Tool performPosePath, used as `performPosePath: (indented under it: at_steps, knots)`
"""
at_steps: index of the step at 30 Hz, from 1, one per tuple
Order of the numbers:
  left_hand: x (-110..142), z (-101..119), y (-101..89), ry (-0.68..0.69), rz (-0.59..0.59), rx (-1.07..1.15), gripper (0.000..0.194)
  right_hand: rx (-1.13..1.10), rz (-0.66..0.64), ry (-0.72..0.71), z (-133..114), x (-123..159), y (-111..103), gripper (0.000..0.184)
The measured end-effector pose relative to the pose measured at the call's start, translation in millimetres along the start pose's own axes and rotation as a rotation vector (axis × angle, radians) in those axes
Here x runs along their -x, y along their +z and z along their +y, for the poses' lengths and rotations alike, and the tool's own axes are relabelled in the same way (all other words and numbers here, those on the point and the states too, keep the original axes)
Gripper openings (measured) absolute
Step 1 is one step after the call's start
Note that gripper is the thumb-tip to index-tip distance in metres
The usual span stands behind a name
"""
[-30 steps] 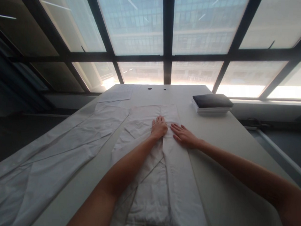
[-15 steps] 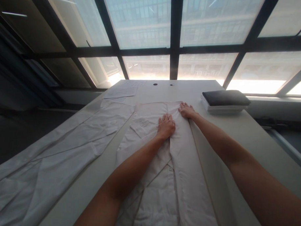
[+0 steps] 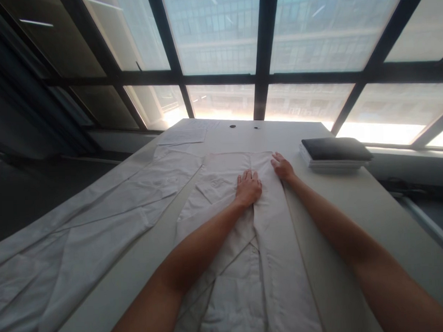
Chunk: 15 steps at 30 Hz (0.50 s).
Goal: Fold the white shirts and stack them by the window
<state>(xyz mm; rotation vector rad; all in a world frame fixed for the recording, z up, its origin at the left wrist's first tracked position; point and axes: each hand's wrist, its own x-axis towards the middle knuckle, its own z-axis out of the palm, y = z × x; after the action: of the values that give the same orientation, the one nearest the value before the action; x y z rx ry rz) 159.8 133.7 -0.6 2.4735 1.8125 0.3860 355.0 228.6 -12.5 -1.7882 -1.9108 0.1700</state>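
Note:
A white garment (image 3: 222, 195) lies folded lengthwise on the pale table (image 3: 339, 220) in front of me, its right side folded over the middle. My left hand (image 3: 248, 187) presses flat on the cloth near the centre fold, fingers stretched out. My right hand (image 3: 282, 167) rests flat on the folded strip close to its far right edge, fingers spread and holding nothing.
A second white garment (image 3: 100, 218) is spread out over the left of the table. A stack of folded items with a dark one on top (image 3: 335, 152) sits at the far right. Sheets of paper (image 3: 184, 135) lie at the far end, below large windows.
My right hand slid away from me along the folded strip, from beside my left hand up toward the far right edge. My left hand stayed pressed on the cloth.

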Motion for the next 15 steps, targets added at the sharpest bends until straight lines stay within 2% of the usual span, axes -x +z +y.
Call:
performPosePath:
  at_steps: [3,5,9,15]
  knots:
    - [0,0,0.8,0.0,0.008,-0.005,0.054,0.038,-0.087,-0.253,-10,30,-2,0.053]
    - [0,0,1.2,0.001,0.011,-0.01,0.054,0.107,-0.179,-0.343,-16,51,-5,0.056]
    - [0,0,1.6,0.004,0.008,-0.015,0.054,0.218,-0.271,-0.318,-24,86,-15,0.063]
    - [1,0,0.3,0.006,0.01,-0.017,0.053,0.24,-0.208,-0.183,-29,106,-19,0.065]
